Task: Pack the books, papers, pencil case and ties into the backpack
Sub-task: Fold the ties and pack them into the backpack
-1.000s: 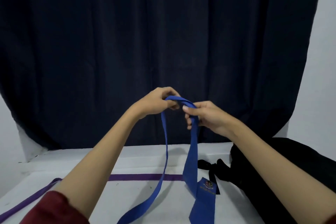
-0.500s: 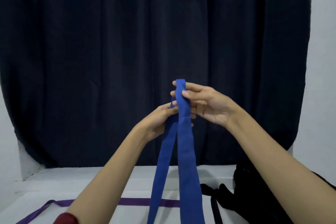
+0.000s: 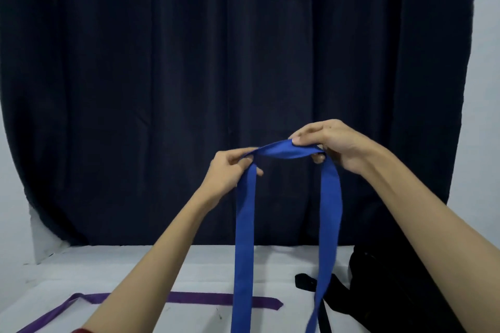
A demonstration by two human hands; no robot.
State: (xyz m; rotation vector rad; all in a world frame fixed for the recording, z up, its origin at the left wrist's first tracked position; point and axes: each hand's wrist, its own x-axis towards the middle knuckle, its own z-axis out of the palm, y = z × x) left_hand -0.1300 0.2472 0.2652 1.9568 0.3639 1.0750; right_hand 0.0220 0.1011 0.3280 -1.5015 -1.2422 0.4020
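Your left hand (image 3: 230, 170) pinches the long blue fabric tie (image 3: 244, 238) between thumb and curled fingers, at about 9 o'clock from the centre of the raised span. Your right hand (image 3: 331, 147) grips the same tie from above, thumb on top of the cloth and fingers curled beneath it, at about 3 o'clock from your left hand and a little higher. Between the two hands the tie stretches as a short, slightly arched bridge, held up in front of the dark navy curtain (image 3: 243, 62).

From each hand a length of the tie hangs straight down. The strip below your left hand drops toward 6 o'clock and leaves the bottom of the view. The strip below your right hand is wider near the top and narrows as it falls, passing in front of a black strap (image 3: 305, 281).

That strap belongs to the black fabric backpack (image 3: 392, 292), which lies on the white table (image 3: 108, 273) at about 4 o'clock from your hands, partly hidden behind your right forearm. At about 7 o'clock, a thin purple tie (image 3: 189, 298) lies flat on the table, running across behind your left forearm and bending toward the lower left corner. A dark red sleeve edge (image 3: 81, 330) shows at the bottom, on your left arm.
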